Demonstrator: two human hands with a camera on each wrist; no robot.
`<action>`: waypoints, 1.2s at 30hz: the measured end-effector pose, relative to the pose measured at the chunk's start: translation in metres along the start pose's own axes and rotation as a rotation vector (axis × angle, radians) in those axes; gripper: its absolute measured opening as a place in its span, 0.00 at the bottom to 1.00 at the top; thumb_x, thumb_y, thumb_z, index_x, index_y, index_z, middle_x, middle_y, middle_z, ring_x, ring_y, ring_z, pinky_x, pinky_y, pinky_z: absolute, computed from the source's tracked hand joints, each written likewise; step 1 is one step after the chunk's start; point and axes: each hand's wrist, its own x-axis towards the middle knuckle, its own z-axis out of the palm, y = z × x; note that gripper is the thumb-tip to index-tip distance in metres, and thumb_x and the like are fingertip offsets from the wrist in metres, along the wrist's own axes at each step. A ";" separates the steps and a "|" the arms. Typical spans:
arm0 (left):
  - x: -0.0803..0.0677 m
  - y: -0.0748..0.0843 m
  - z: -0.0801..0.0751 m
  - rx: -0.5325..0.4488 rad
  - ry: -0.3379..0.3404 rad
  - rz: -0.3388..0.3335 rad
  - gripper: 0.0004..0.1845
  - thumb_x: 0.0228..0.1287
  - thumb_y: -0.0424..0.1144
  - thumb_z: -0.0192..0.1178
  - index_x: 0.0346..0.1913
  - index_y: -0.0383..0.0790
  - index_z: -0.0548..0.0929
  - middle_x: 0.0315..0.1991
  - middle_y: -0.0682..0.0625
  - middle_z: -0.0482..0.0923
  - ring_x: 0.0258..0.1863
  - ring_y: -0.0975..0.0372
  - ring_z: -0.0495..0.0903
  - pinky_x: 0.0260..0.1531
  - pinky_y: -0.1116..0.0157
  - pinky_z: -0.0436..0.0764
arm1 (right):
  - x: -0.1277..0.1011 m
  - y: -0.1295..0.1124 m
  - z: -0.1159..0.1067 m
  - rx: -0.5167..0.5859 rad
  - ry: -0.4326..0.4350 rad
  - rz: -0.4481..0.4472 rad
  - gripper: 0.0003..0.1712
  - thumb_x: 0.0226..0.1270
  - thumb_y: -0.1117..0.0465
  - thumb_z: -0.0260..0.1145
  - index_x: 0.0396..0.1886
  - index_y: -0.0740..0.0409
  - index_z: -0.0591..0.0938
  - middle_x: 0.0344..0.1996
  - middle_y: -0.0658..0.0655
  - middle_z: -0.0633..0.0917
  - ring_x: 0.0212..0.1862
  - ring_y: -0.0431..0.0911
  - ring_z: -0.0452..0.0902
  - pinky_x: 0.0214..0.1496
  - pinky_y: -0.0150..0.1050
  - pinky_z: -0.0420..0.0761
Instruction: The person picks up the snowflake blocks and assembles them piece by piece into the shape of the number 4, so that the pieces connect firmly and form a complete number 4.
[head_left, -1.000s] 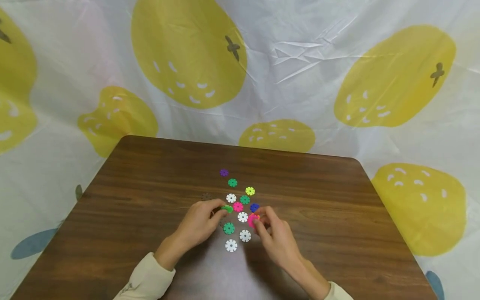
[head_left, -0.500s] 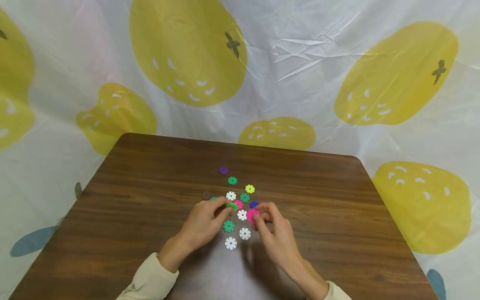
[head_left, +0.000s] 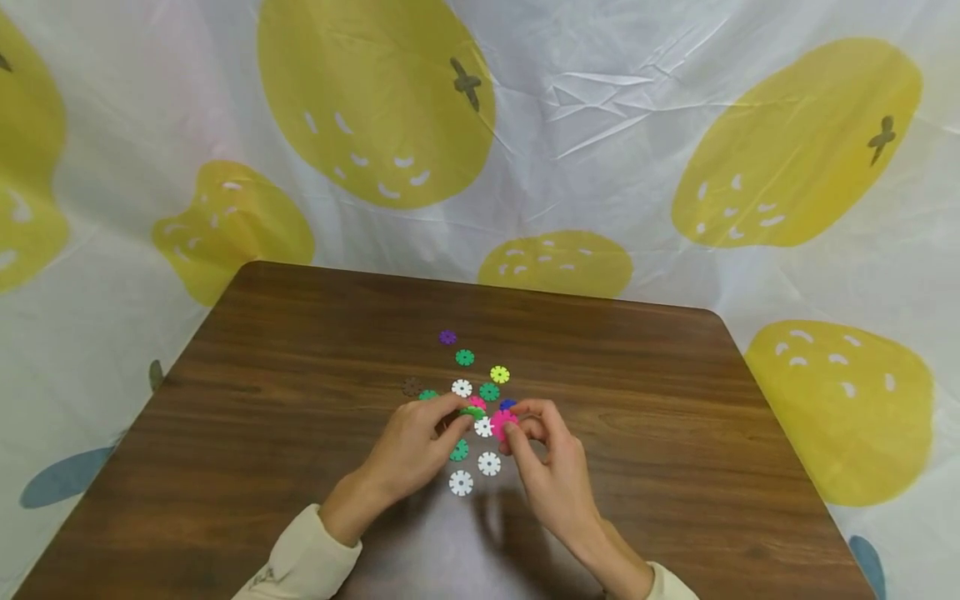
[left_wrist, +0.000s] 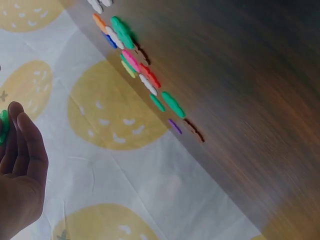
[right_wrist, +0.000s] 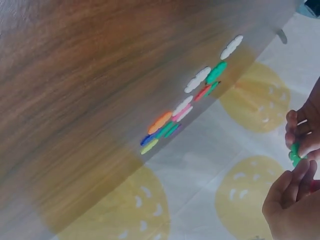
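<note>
My left hand (head_left: 408, 446) pinches a bright green notched plastic disc (head_left: 474, 412) between thumb and fingers, above the table. A pink notched disc (head_left: 503, 426) is pinched by my right hand (head_left: 555, 467), its round face towards the head camera. The two discs are close together with a small gap in the head view. In the right wrist view the green disc (right_wrist: 295, 155) is seen edge-on, just above my right fingertips. Only part of the green disc (left_wrist: 4, 125) shows at the left edge of the left wrist view.
Several similar discs lie on the brown wooden table (head_left: 315, 333), among them a purple disc (head_left: 447, 337), a yellow disc (head_left: 499, 374) and a white disc (head_left: 461, 482). Orange (right_wrist: 160, 122) and red (left_wrist: 150, 75) discs show in wrist views. Behind hangs a fruit-patterned curtain (head_left: 600, 167).
My left hand has moved right with the green disc, closer to the pink one. In my right hand the pink disc has turned to show more of its face.
</note>
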 end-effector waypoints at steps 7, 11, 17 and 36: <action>-0.001 0.002 0.002 0.011 0.013 0.052 0.04 0.61 0.41 0.58 0.38 0.50 0.81 0.21 0.62 0.73 0.20 0.74 0.69 0.21 0.77 0.70 | 0.002 -0.002 0.001 0.026 0.042 -0.056 0.09 0.65 0.61 0.58 0.45 0.51 0.73 0.21 0.41 0.82 0.29 0.37 0.80 0.43 0.31 0.75; -0.002 0.004 0.003 0.014 0.021 0.074 0.05 0.62 0.40 0.58 0.40 0.50 0.81 0.24 0.63 0.75 0.21 0.74 0.70 0.22 0.78 0.71 | 0.004 -0.003 0.002 0.017 0.059 -0.071 0.10 0.65 0.62 0.58 0.45 0.52 0.73 0.21 0.44 0.83 0.29 0.37 0.80 0.44 0.33 0.73; -0.002 0.007 0.003 0.021 0.036 0.087 0.06 0.61 0.40 0.58 0.41 0.49 0.82 0.25 0.63 0.76 0.22 0.75 0.70 0.23 0.79 0.71 | 0.005 -0.003 0.003 0.013 0.076 -0.064 0.10 0.65 0.61 0.59 0.45 0.52 0.73 0.21 0.46 0.83 0.29 0.37 0.80 0.44 0.31 0.73; -0.002 0.005 0.005 0.021 0.051 0.116 0.06 0.61 0.40 0.59 0.40 0.48 0.81 0.22 0.62 0.73 0.21 0.75 0.68 0.21 0.79 0.69 | 0.009 0.000 0.004 -0.017 0.077 -0.068 0.08 0.64 0.61 0.59 0.43 0.51 0.74 0.21 0.43 0.84 0.32 0.36 0.81 0.46 0.31 0.73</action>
